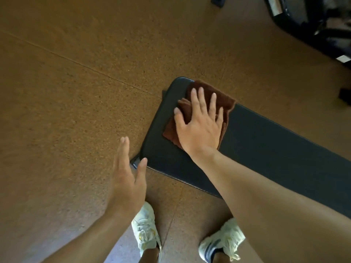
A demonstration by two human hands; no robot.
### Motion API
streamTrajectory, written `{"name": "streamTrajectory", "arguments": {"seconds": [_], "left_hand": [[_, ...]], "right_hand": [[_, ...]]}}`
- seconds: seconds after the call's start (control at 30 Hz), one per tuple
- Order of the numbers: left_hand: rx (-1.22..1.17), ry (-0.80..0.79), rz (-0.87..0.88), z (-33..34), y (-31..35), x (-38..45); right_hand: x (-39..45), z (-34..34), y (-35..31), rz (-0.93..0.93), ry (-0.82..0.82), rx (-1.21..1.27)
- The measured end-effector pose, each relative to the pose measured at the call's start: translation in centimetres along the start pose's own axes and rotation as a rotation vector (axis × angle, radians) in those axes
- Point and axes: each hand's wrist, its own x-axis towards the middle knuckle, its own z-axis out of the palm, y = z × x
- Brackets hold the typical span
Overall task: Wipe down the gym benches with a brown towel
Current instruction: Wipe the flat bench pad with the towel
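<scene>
Head view, right hand point(199, 126) flat on folded towel point(224, 100), padded bench point(266, 141)

a black padded tabletop point(266, 141), the top of a gym bench, runs from its rounded end near the middle of the view out to the right edge. a folded brown towel point(224, 100) lies directly on it, close to the rounded end, reaching the far edge. the bench stands on a speckled brown floor point(66, 111) crossed by thin seams. two pale sneakers point(145, 232) stand on the floor just beside the bench's near edge.
</scene>
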Motion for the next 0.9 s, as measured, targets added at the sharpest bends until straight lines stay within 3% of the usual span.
{"name": "streamTrajectory", "arguments": {"seconds": [0.17,0.3,0.43,0.6,0.67,0.8,0.9], "left_hand": [[0.023,0.03,0.023,1.9,1.7,0.6],[0.145,0.033,0.103,3.2,3.9,-0.7],[0.292,-0.087,0.243,5.0,5.4,-3.1],[0.303,-0.21,0.311,9.6,9.6,-4.2],[0.298,-0.242,0.304,11.7,11.6,-4.1],[0.484,-0.344,0.273,15.7,13.9,-4.0],[0.789,-0.4,0.242,17.7,13.7,-4.1]], "right_hand": [[-4.6,1.1,1.5,-0.63,-0.097,-0.15],[-7.6,1.6,4.8,-0.72,-0.148,-0.173],[-11.7,1.0,10.4,-0.499,-0.122,-0.14],[-16.6,-1.7,21.1,0.213,0.033,0.022],[-15.5,-3.6,23.8,0.4,0.023,0.104],[-7.3,-6.5,26.4,0.45,0.033,0.184],[-0.7,-7.9,25.3,0.371,0.007,0.213]]}}
